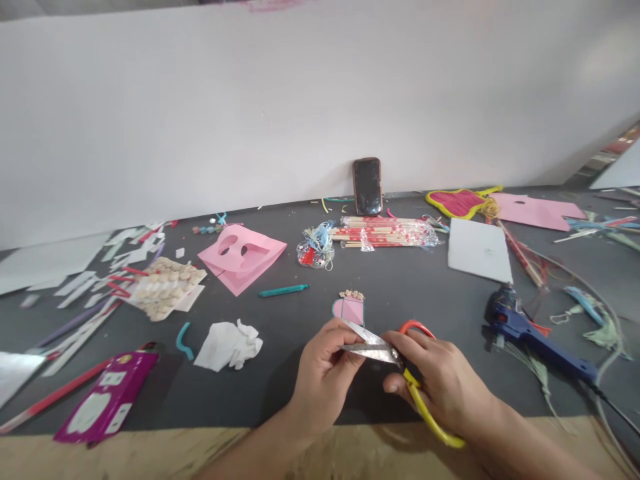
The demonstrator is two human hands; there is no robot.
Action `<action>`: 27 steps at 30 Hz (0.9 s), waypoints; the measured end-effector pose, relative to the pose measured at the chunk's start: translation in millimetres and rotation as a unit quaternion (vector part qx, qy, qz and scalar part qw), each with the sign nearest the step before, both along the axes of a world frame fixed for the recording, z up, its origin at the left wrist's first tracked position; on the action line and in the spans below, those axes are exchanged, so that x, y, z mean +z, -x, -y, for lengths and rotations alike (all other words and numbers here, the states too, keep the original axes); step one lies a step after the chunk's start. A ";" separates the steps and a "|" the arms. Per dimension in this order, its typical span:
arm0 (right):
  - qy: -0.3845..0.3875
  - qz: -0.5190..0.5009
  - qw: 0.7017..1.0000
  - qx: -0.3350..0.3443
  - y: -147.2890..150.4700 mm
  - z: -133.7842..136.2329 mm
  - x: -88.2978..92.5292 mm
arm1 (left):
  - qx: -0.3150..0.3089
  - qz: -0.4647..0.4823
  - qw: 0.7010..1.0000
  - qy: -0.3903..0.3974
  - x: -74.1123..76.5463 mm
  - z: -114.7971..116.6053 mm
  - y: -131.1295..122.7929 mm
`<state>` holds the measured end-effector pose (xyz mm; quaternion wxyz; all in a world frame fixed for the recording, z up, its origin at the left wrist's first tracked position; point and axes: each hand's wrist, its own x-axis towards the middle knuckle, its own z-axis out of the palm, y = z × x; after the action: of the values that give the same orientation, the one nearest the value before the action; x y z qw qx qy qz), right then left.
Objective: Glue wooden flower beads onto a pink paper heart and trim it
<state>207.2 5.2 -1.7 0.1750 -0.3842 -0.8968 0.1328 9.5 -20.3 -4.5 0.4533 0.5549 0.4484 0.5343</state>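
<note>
My right hand (443, 380) grips a pair of scissors (373, 350) with one red and one yellow handle, the blades parted and pointing left. Between and around the blade tips are the fingers of my left hand (325, 373), closed in a pinch. Whatever that pinch holds is hidden or too small to make out. Just beyond the blades lies a small pink card piece (349, 309) edged in dark green. A little heap of small beige pieces (352, 294) sits at its far edge.
A blue glue gun (540, 343) with its cable lies at the right, near a white square board (479, 250). A phone (368, 187) leans on the wall behind packed sticks (387, 232). Leftward are a teal pen (284, 291), crumpled tissue (227, 345), pink cut paper (243, 257) and a purple packet (107, 397).
</note>
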 end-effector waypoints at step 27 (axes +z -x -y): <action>-0.011 0.013 1.000 -0.025 3.2 -3.2 7.2 | 0.028 0.013 0.999 -0.035 -3.4 -1.2 0.9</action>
<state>204.0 8.4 5.5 0.1710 -0.4062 -0.8904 0.1138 8.6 -19.0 -7.9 0.4244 0.5510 0.4391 0.5688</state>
